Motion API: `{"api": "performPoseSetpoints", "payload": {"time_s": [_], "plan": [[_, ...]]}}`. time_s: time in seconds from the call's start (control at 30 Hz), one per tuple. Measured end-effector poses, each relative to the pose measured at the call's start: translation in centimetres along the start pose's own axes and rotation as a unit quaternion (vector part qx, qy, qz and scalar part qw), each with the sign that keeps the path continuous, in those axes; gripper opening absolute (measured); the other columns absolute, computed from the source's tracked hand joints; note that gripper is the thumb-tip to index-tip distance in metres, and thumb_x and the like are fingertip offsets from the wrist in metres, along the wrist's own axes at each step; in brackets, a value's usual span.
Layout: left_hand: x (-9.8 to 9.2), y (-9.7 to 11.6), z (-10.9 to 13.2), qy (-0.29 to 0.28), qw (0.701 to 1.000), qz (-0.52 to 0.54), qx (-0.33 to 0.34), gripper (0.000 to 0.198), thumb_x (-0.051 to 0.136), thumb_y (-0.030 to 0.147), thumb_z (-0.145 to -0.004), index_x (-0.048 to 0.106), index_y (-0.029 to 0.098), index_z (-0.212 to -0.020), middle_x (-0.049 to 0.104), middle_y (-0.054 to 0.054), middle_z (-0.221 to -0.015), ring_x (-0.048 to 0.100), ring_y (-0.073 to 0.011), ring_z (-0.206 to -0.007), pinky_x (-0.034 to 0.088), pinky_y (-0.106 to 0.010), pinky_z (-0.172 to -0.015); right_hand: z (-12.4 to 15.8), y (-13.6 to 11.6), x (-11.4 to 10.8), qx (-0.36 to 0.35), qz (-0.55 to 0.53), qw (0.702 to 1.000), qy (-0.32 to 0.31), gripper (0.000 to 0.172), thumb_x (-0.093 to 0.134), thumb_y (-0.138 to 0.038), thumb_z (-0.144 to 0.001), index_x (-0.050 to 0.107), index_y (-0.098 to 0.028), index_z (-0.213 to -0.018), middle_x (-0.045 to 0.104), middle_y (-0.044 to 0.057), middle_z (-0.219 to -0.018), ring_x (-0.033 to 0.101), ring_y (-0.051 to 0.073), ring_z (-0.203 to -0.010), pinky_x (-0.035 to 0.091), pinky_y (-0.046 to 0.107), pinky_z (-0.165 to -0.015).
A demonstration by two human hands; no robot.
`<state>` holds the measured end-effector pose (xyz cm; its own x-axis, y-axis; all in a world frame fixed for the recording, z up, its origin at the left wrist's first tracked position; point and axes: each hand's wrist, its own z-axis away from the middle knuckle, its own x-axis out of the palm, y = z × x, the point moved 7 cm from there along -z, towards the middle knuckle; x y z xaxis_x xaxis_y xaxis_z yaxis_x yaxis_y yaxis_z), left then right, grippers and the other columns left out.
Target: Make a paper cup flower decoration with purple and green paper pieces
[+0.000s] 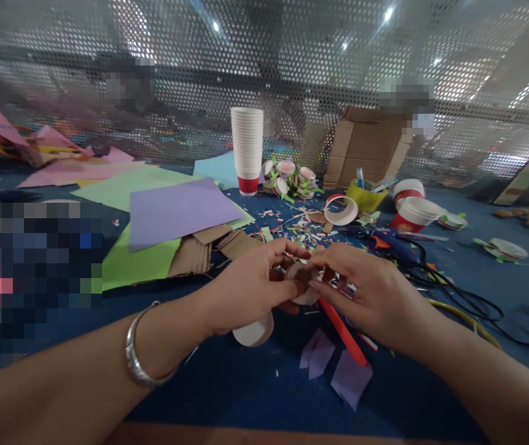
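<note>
Between my two hands is a small white cut paper-cup base (298, 275), partly covered by fingers. My left hand (255, 281), with a silver bangle at its wrist, grips it from the left. The fingertips of my right hand (361, 281) pinch its near right edge. Below my left hand lies another white cup base (255, 330). A red stick-like tool (342, 330) lies under my right hand, its end touching a cut purple paper piece (352, 378). More purple paper pieces (317, 353) rest to its left.
A tall stack of paper cups (247, 148) stands behind, beside finished-looking small cup crafts (290, 176). Coloured sheets (181, 210) and cardboard (190, 254) lie left. A blue glue gun (401, 247) with black cable (468, 296), a yellow holder (367, 196) and cups (415, 213) are right.
</note>
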<state>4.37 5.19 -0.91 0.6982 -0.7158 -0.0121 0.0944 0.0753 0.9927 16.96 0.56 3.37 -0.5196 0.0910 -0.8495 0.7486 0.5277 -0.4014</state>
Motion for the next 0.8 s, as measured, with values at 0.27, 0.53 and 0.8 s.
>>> {"api": "performPoseSetpoints", "payload": {"time_s": [0.27, 0.53, 0.8], "plan": [[-0.1, 0.3, 0.1, 0.010, 0.999, -0.031, 0.017, 0.032, 0.070, 0.025, -0.090, 0.053, 0.021, -0.117, 0.069, -0.004, -0.103, 0.067, -0.0159, -0.090, 0.061, -0.027, -0.070, 0.4, -0.1, -0.1, -0.011, -0.015, 1.000, 0.022, 0.019, 0.059, -0.015, -0.098, 0.067, -0.020, -0.113, 0.071, 0.006, -0.107, 0.065, 0.018, -0.101, 0.050, 0.030, -0.089], [-0.2, 1.2, 0.2, 0.036, 0.997, -0.050, 0.050, 0.032, 0.072, 0.023, -0.089, 0.049, 0.021, -0.112, 0.070, 0.000, -0.093, 0.071, -0.0155, -0.084, 0.062, -0.028, -0.071, 0.8, 0.0, -0.5, -0.014, -0.028, 0.998, 0.051, 0.021, 0.061, -0.014, -0.096, 0.066, -0.021, -0.115, 0.068, 0.008, -0.110, 0.064, 0.020, -0.103, 0.051, 0.033, -0.088], [0.1, 2.3, 0.8, 0.054, 0.976, -0.175, 0.121, 0.022, 0.066, 0.024, -0.092, 0.053, 0.023, -0.110, 0.066, 0.001, -0.093, 0.067, -0.0138, -0.081, 0.055, -0.029, -0.071, 0.6, -0.1, -0.5, -0.005, -0.048, 0.997, 0.066, 0.017, 0.062, -0.005, -0.087, 0.063, -0.019, -0.095, 0.059, 0.011, -0.116, 0.059, 0.022, -0.109, 0.052, 0.036, -0.090]]}}
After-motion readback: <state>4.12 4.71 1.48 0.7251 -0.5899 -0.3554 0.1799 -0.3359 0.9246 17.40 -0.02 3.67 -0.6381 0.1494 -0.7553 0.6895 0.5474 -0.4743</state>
